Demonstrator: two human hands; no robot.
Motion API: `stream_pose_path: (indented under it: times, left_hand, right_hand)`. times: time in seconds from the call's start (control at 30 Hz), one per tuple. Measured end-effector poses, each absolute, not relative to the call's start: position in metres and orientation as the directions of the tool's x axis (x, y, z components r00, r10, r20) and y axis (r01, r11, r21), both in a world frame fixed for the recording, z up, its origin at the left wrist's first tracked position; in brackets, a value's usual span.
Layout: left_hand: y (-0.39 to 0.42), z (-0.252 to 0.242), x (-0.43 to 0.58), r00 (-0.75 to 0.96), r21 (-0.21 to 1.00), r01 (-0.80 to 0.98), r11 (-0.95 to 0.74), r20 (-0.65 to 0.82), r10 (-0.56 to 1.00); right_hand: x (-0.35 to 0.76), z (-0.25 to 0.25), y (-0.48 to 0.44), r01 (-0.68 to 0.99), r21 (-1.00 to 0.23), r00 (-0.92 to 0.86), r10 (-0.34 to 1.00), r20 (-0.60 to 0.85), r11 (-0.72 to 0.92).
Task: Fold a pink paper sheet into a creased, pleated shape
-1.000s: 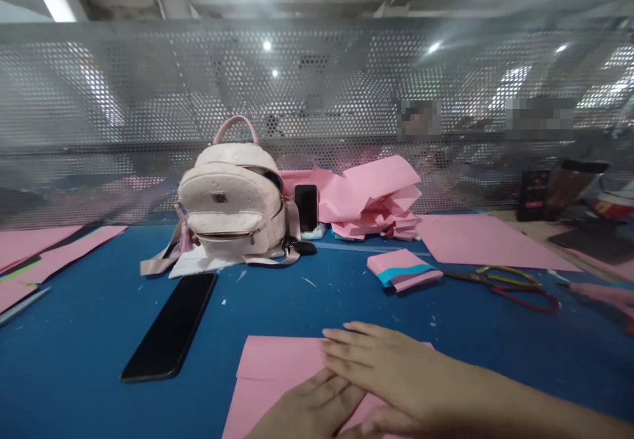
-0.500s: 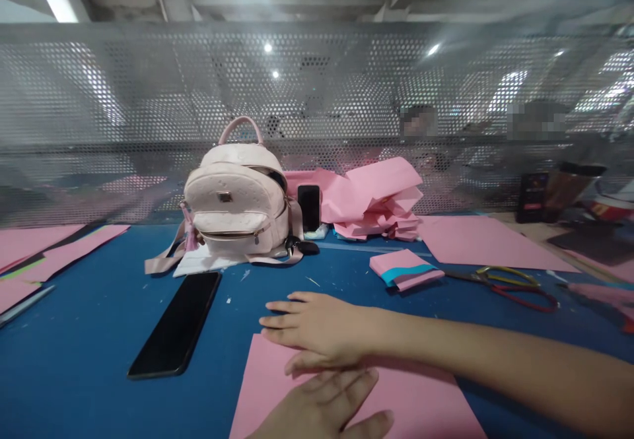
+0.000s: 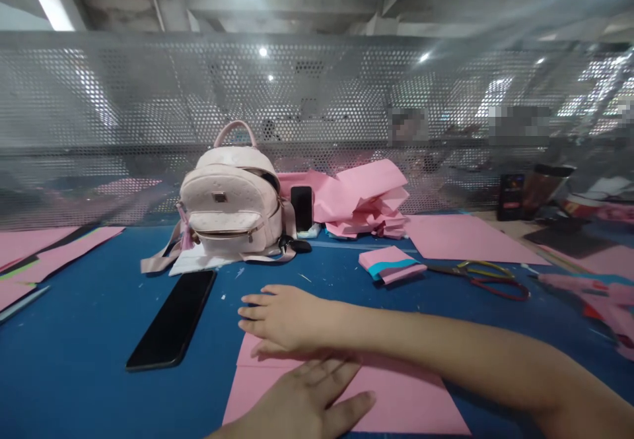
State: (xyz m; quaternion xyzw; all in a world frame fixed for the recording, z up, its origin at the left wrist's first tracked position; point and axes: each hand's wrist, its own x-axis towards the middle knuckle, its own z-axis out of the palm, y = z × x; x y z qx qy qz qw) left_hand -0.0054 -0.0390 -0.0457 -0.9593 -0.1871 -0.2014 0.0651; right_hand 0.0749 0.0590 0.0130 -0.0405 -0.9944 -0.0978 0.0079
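A pink sheet (image 3: 406, 403) lies flat on the blue tabletop in front of me. Across its upper left part runs a straight line, like a fold or an overlapping edge. My right hand (image 3: 284, 320) rests palm down over the sheet's far left corner, fingers stretched to the left beyond the paper. Nearer to me, my left hand (image 3: 312, 396) lies on the sheet with its fingers extended and the thumb apart. Its fingertips come up to the right forearm. Neither hand holds anything, and the right forearm covers much of the sheet's far edge.
A black phone (image 3: 173, 320) lies at left, below a pale pink backpack (image 3: 228, 201). Beyond my right arm are a folded pink-and-blue packet (image 3: 391, 264), scissors (image 3: 485, 277) and a pink glue gun (image 3: 589, 287). Crumpled pink paper (image 3: 364, 195) stands before a perforated metal screen (image 3: 148, 109).
My right hand has slid left along the sheet's far edge. The straight line on the sheet and its near edge now show. The view has shifted slightly to the right.
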Motion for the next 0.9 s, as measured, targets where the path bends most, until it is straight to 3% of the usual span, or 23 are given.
stream_pose_path:
  times: [0.2,0.43,0.67,0.9]
  left_hand:
    - [-0.040,-0.047,-0.006,0.859,0.008,0.386,-0.923,0.362,0.362]
    - [-0.040,-0.042,-0.005,0.863,-0.008,0.373,-0.928,0.371,0.344]
    - [-0.040,-0.042,-0.005,0.868,-0.080,0.377,-0.923,0.379,0.322]
    - [-0.040,-0.040,-0.005,0.881,-0.044,0.362,-0.931,0.341,0.327]
  right_hand:
    - [0.117,0.031,0.052,0.113,0.152,-0.993,0.114,-0.003,0.982]
    - [0.197,0.034,0.034,0.324,-0.090,-0.945,0.326,0.013,0.942]
    - [0.271,0.037,0.009,0.552,-0.139,-0.831,0.557,-0.001,0.822]
    - [0.340,0.024,-0.019,0.751,-0.067,-0.659,0.753,0.003,0.657]
